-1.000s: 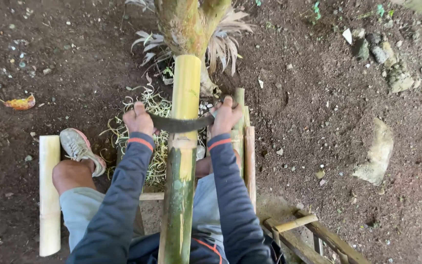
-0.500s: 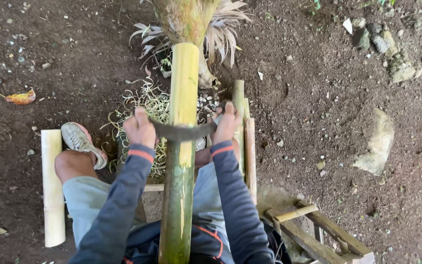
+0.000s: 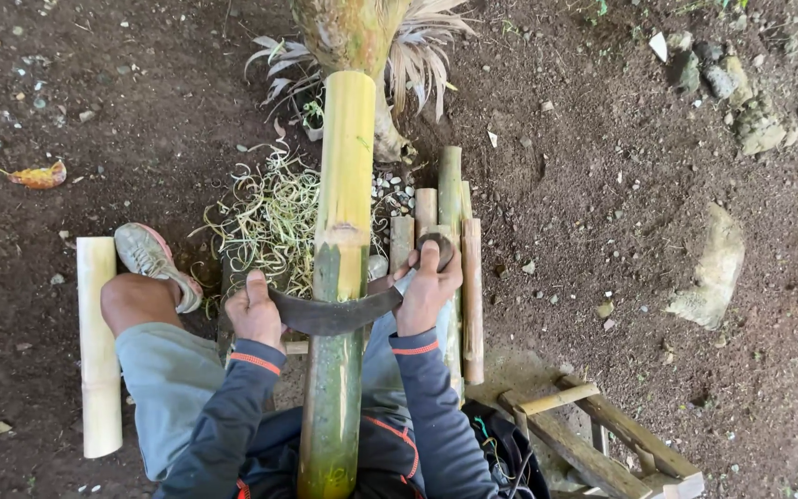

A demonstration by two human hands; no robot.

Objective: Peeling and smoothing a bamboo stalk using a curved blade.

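Note:
A long bamboo pole (image 3: 344, 231) runs from between my knees up to a leafy clump at the top. Its upper part is pale yellow, the lower part still green. A dark curved blade (image 3: 330, 316) lies across the pole just below the node where the colour changes. My left hand (image 3: 253, 312) grips the blade's left end. My right hand (image 3: 427, 288) grips the handle at its right end. Both arms wear dark blue sleeves with orange cuffs.
Pale curly shavings (image 3: 265, 217) lie left of the pole. A cut bamboo piece (image 3: 99, 346) lies far left beside my shoe (image 3: 148, 259). Several short bamboo pieces (image 3: 454, 249) stand right of the pole. A wooden frame (image 3: 602, 434) is lower right, a flat stone (image 3: 715, 268) farther right.
Both hands and the blade have slid down the pole toward me. More pale, peeled surface shows above the blade.

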